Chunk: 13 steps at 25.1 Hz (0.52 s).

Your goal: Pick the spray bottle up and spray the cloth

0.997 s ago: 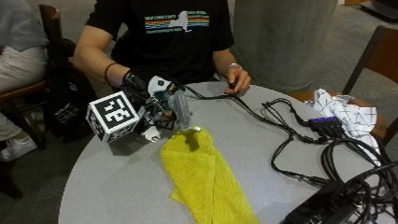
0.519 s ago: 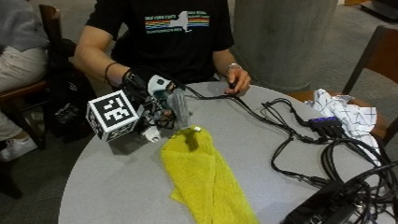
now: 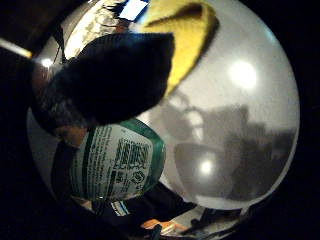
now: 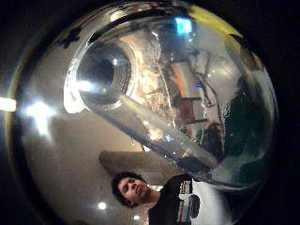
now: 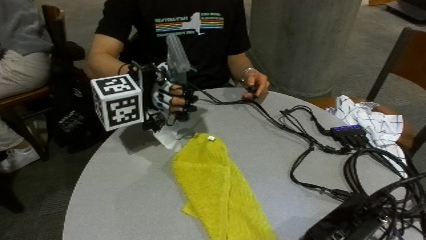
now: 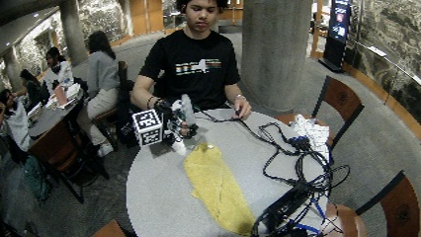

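My gloved right hand (image 5: 170,97) grips a clear spray bottle (image 5: 177,54) and holds it lifted above the round grey table (image 5: 113,200), near its far left edge. The bottle's clear part sticks up above the fingers, and a white part shows below the hand. A long yellow cloth (image 5: 219,190) lies flat on the table, its near end just right of and below the hand. The bottle's green label (image 3: 117,162) sits next to a gloved finger (image 3: 110,75), with the cloth (image 3: 187,30) beyond. The clear bottle (image 4: 154,122) fills the thumb side view.
Black cables (image 5: 303,145) run across the table's right half to a black power strip (image 5: 346,225). A white patterned cloth (image 5: 369,120) lies at the right edge. The person's bare left hand (image 5: 256,84) rests on the cables at the far edge. A chair (image 5: 399,65) stands at the right.
My hand has risen from the table with the bottle, and the bottle now points more upward. The cloth has not moved.
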{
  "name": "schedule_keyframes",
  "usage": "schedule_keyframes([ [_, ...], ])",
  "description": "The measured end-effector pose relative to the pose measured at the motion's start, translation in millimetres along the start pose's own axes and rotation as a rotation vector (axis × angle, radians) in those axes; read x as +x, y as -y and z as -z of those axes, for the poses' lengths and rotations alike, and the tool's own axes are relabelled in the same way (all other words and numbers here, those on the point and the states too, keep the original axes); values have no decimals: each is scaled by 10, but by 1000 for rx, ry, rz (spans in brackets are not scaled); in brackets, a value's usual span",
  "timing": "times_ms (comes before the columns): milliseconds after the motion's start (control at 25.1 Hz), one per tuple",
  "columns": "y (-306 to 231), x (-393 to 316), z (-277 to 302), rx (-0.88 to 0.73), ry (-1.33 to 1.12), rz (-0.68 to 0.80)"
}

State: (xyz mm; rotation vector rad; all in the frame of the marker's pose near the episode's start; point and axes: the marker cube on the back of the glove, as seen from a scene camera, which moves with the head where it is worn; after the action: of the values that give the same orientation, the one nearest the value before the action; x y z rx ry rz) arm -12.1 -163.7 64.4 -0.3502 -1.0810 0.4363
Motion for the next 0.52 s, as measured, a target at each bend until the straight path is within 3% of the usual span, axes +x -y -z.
schedule_keyframes([
  [239, -99, -259, -362, 5, -84, 351],
  [519, -110, -312, -1179, -128, -64, 417],
])
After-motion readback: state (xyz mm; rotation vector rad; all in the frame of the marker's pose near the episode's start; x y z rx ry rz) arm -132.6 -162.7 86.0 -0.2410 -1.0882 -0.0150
